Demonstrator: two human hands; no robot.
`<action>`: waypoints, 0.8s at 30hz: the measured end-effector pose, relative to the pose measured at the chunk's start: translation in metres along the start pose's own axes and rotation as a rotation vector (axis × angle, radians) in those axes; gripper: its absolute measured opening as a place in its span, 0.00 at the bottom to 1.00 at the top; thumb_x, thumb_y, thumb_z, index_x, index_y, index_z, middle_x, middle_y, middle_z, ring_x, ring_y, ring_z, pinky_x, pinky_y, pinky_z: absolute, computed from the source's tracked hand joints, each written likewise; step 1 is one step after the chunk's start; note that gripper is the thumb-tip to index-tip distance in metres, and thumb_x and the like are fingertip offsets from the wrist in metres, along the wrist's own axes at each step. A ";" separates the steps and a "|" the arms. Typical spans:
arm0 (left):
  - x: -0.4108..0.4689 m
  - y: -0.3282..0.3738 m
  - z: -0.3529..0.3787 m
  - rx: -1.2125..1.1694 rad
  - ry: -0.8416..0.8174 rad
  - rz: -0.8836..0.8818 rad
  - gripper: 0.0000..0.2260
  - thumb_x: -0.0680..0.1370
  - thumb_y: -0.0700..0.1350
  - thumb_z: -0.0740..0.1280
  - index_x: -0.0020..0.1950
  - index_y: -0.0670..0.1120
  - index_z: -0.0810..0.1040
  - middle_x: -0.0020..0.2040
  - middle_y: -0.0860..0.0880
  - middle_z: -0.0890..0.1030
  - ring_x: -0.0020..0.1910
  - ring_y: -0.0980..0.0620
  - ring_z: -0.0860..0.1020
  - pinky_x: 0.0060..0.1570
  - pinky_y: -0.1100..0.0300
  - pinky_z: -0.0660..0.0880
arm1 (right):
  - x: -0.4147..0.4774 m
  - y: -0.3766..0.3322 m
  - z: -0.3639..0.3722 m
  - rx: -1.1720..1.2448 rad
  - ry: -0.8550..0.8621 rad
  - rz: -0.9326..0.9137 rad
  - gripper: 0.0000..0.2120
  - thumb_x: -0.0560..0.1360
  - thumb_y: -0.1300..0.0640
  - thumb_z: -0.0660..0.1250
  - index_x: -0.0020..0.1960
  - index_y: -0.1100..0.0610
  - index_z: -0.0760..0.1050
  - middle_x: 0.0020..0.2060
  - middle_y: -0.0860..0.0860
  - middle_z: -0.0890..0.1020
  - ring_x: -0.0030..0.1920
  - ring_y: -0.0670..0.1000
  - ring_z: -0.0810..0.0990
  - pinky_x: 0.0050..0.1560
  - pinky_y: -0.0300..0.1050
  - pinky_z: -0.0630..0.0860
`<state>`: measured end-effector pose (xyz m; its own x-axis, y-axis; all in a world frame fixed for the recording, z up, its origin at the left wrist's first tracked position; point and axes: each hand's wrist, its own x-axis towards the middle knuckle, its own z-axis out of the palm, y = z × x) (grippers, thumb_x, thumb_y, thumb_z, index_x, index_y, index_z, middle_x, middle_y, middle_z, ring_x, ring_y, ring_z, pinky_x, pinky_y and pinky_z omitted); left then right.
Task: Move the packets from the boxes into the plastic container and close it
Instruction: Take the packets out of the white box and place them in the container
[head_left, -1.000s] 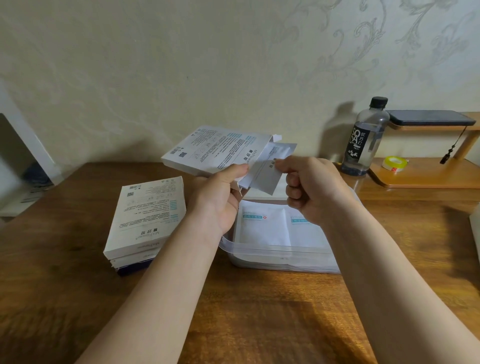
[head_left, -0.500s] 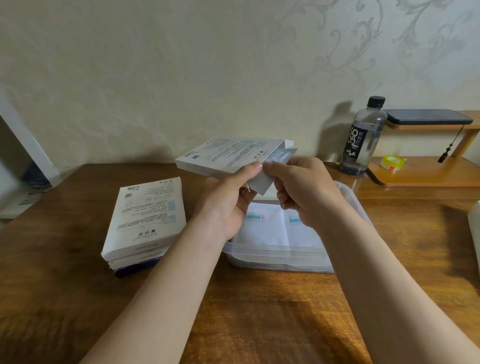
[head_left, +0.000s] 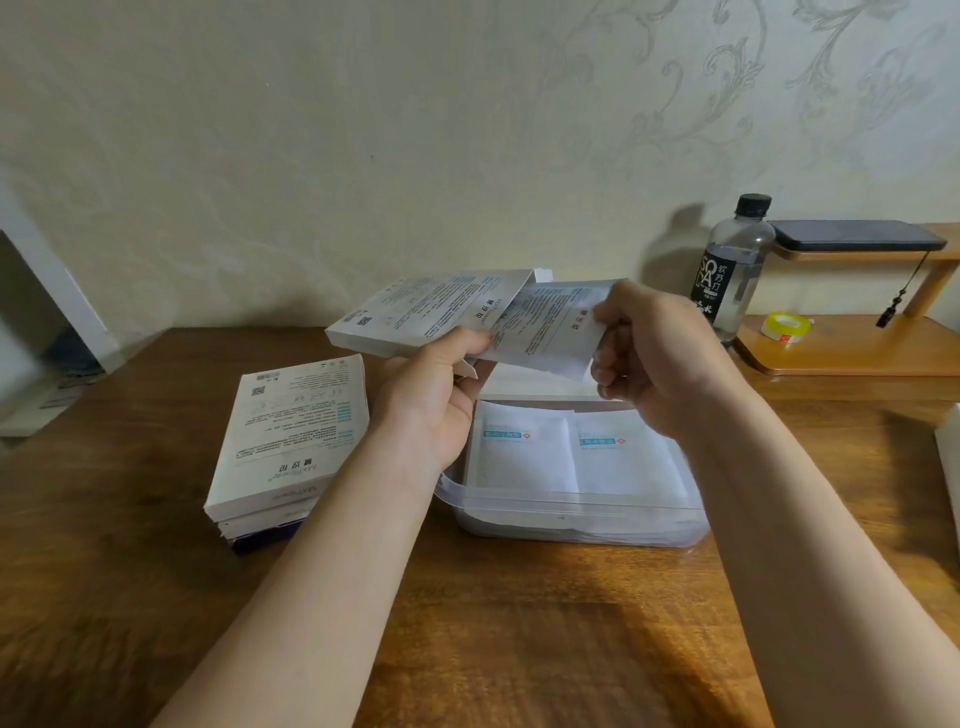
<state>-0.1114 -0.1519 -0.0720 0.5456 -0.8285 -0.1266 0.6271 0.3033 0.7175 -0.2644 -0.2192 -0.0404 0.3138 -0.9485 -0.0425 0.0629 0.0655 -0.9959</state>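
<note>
My left hand (head_left: 434, 400) grips a flat white box (head_left: 415, 314) by its open right end, holding it above the table. My right hand (head_left: 652, 358) pinches a white packet (head_left: 545, 332) that sticks most of the way out of that box. Below both hands sits the clear plastic container (head_left: 571, 525), open, with two white packets (head_left: 576, 457) lying side by side inside. A stack of closed white boxes (head_left: 291, 436) rests on the table left of the container.
A soda bottle (head_left: 732, 265) stands at the back right beside a low wooden shelf (head_left: 852, 353) carrying a tape roll (head_left: 787, 327) and a dark phone (head_left: 852, 240). A white object (head_left: 41, 332) lies at the far left. The wooden table (head_left: 519, 623) stretches toward me.
My right hand reached back to the box mouth and has drawn a packet out to the right. The box in my left hand tilted slightly flatter.
</note>
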 end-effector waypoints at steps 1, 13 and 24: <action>0.000 0.000 0.000 -0.006 0.004 -0.001 0.17 0.73 0.25 0.68 0.56 0.42 0.79 0.56 0.40 0.85 0.52 0.44 0.85 0.40 0.56 0.83 | 0.001 0.000 -0.005 -0.005 -0.012 -0.003 0.09 0.72 0.63 0.59 0.35 0.62 0.74 0.23 0.54 0.73 0.24 0.53 0.68 0.29 0.42 0.64; -0.003 -0.002 0.001 -0.013 0.006 -0.056 0.16 0.74 0.26 0.69 0.54 0.45 0.79 0.50 0.46 0.86 0.52 0.49 0.85 0.40 0.60 0.83 | 0.015 0.019 -0.027 -0.510 -0.102 -0.634 0.21 0.71 0.72 0.73 0.56 0.50 0.82 0.54 0.54 0.80 0.46 0.51 0.83 0.37 0.53 0.83; -0.003 -0.002 -0.001 -0.053 -0.033 -0.033 0.16 0.74 0.26 0.69 0.55 0.44 0.78 0.57 0.45 0.84 0.57 0.47 0.84 0.43 0.59 0.84 | 0.014 0.003 -0.063 0.094 -0.173 -0.525 0.06 0.66 0.61 0.75 0.43 0.55 0.86 0.47 0.54 0.87 0.51 0.55 0.85 0.57 0.55 0.81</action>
<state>-0.1132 -0.1496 -0.0740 0.5060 -0.8533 -0.1260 0.6731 0.2993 0.6763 -0.3192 -0.2517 -0.0488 0.3678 -0.7971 0.4789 0.3342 -0.3673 -0.8680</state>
